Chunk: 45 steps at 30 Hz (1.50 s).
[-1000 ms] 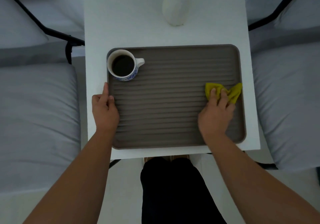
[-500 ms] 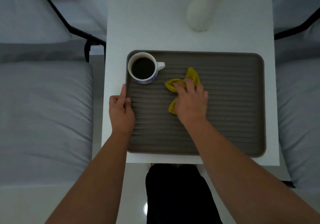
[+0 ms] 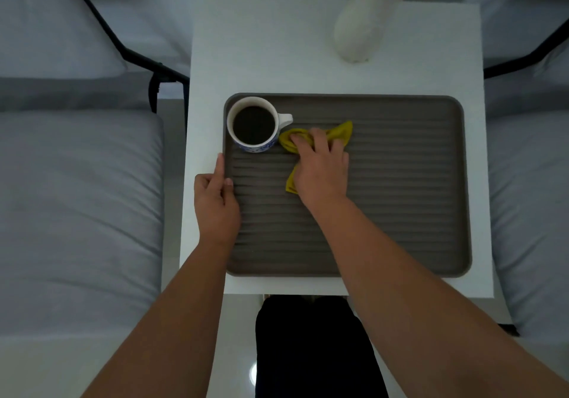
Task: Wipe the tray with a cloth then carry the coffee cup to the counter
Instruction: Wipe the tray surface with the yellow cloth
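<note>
At frame centre-left, the ribbed brown rectangular tray's [image 3: 400, 200] left rim is pinched by the left hand [image 3: 215, 203]. The white, blue-patterned coffee cup [image 3: 255, 125], full, stands in its upper-left corner. Just right, the crumpled yellow cloth [image 3: 340, 132] is pressed flat under the right hand [image 3: 321, 169]. Strokes should be kept along the ribs, clear of the cup.

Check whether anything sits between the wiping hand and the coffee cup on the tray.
Nothing separate does. The right hand presses the yellow cloth on the tray just right of the coffee cup; only the cloth's own bunched edge lies between the fingers and the cup, below its handle. The left hand holds the tray's left rim.
</note>
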Available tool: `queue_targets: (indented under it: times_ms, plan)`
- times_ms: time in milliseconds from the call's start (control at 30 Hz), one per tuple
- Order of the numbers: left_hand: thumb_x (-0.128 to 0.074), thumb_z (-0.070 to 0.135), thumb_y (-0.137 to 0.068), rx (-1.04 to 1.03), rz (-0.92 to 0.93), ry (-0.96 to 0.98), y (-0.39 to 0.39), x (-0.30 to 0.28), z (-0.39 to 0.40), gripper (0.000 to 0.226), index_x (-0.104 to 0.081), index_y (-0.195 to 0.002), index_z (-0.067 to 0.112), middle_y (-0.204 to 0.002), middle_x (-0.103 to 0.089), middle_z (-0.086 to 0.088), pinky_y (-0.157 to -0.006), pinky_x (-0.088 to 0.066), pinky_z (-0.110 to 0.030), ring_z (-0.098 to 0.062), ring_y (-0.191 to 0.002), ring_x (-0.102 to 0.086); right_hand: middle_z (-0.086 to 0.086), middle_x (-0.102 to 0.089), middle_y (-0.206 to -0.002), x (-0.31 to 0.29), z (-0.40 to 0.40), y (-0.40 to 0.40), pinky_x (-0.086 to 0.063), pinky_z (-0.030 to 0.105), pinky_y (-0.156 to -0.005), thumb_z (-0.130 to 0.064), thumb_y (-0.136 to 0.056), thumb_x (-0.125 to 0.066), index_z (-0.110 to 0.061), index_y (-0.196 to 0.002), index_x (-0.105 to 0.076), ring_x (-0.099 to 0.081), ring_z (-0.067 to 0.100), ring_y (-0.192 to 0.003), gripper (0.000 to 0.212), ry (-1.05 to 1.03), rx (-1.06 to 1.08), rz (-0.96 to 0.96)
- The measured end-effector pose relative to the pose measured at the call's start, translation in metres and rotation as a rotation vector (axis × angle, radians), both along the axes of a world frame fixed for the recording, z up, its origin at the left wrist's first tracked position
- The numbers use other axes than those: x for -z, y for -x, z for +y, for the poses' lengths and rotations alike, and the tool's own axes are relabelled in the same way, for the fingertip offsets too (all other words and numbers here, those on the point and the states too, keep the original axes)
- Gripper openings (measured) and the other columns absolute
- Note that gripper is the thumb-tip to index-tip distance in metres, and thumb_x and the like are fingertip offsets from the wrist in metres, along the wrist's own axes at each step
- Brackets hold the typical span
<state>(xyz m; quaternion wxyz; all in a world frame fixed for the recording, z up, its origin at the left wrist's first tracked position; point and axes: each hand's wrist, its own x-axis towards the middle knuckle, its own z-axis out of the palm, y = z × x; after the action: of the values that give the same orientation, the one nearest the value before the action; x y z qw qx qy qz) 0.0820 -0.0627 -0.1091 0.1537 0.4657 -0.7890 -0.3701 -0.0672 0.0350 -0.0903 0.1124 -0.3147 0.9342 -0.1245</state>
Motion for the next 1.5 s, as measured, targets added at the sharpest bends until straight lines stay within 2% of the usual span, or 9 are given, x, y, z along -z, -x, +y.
queue_targets:
  times_ms: [133, 333, 500, 600, 833, 1067, 1167, 1333, 1500]
  plan:
    - [-0.046, 0.007, -0.097, -0.009, 0.003, -0.003, 0.000, 0.001, 0.000, 0.048, -0.039, -0.143, 0.018, -0.094, -0.041, -0.005, -0.083, -0.029, 0.002, -0.014, -0.087, -0.046, 0.009, -0.041, -0.143, -0.001, 0.013, 0.023, -0.034, 0.043, -0.088, -0.015, -0.087, -0.049, -0.027, -0.133, -0.051, -0.041, 0.039, -0.116, 0.047, -0.119, -0.056, 0.012]
    - [-0.045, 0.008, -0.098, -0.023, -0.011, -0.021, 0.002, 0.000, 0.000, 0.048, -0.038, -0.144, 0.018, -0.096, -0.041, -0.004, -0.079, -0.025, 0.008, -0.013, -0.088, -0.044, 0.010, -0.044, -0.140, -0.005, 0.046, 0.052, -0.032, 0.042, -0.092, -0.016, -0.087, -0.048, -0.025, -0.123, -0.059, -0.040, 0.039, -0.118, 0.039, -0.187, 0.214, 0.094]
    - [-0.045, 0.008, -0.098, -0.012, -0.009, -0.014, 0.002, -0.001, 0.000, 0.048, -0.037, -0.144, 0.018, -0.096, -0.040, -0.004, -0.082, -0.028, 0.002, -0.013, -0.088, -0.043, 0.015, -0.053, -0.130, -0.005, 0.008, 0.001, -0.038, 0.042, -0.078, -0.012, -0.078, -0.056, -0.024, -0.125, -0.061, -0.048, 0.044, -0.107, 0.048, -0.067, -0.098, 0.047]
    - [-0.044, 0.008, -0.098, -0.011, -0.011, 0.004, 0.001, 0.002, 0.000, 0.047, -0.037, -0.144, 0.017, -0.096, -0.040, -0.005, -0.083, -0.030, -0.005, -0.013, -0.089, -0.043, 0.010, -0.040, -0.143, -0.002, 0.000, -0.011, -0.034, 0.043, -0.089, -0.016, -0.089, -0.046, -0.028, -0.136, -0.048, -0.041, 0.039, -0.114, 0.049, -0.101, -0.136, 0.024]
    - [-0.044, 0.010, -0.098, -0.049, 0.012, -0.043, 0.002, 0.002, 0.000, 0.046, -0.040, -0.143, 0.019, -0.098, -0.040, -0.004, -0.082, -0.029, 0.004, -0.013, -0.089, -0.043, 0.012, -0.044, -0.141, -0.011, 0.065, 0.050, -0.035, 0.044, -0.088, -0.018, -0.084, -0.055, -0.027, -0.122, -0.060, -0.043, 0.041, -0.111, 0.039, -0.227, 0.070, 0.084]
    - [-0.044, 0.006, -0.098, -0.028, 0.016, -0.045, 0.004, -0.001, 0.001, 0.046, -0.039, -0.143, 0.015, -0.097, -0.039, -0.006, -0.083, -0.027, 0.006, -0.015, -0.088, -0.044, 0.027, -0.030, -0.147, 0.001, 0.133, 0.061, -0.032, 0.049, -0.102, -0.010, -0.081, -0.056, -0.021, -0.137, -0.049, -0.040, 0.049, -0.117, 0.057, -0.220, 0.414, 0.084]
    - [-0.042, 0.007, -0.099, -0.032, 0.012, -0.079, 0.005, -0.003, 0.000, 0.046, -0.038, -0.144, 0.016, -0.098, -0.038, -0.005, -0.082, -0.028, 0.006, -0.014, -0.088, -0.044, 0.025, -0.052, -0.127, 0.005, 0.084, 0.006, -0.029, 0.054, -0.105, -0.010, -0.076, -0.055, -0.022, -0.131, -0.056, -0.044, 0.050, -0.118, 0.056, -0.150, 0.238, 0.082]
    - [-0.038, 0.007, -0.099, -0.034, 0.013, -0.164, 0.002, -0.005, -0.005, 0.046, -0.039, -0.144, 0.021, -0.101, -0.040, -0.004, -0.078, -0.033, 0.004, -0.008, -0.085, -0.046, 0.010, -0.061, -0.118, -0.006, 0.004, -0.099, -0.048, 0.040, -0.071, -0.015, -0.069, -0.063, -0.024, -0.115, -0.066, -0.056, 0.037, -0.091, 0.047, -0.016, -0.235, -0.013]
    - [-0.037, 0.010, -0.101, -0.032, 0.016, -0.191, -0.001, -0.008, -0.007, 0.045, -0.040, -0.143, 0.025, -0.103, -0.042, -0.002, -0.085, -0.035, 0.002, -0.004, -0.090, -0.047, 0.004, -0.063, -0.116, -0.001, 0.035, -0.079, -0.044, 0.037, -0.068, -0.023, -0.076, -0.047, -0.027, -0.112, -0.067, -0.057, 0.035, -0.085, 0.041, -0.032, -0.353, 0.093]
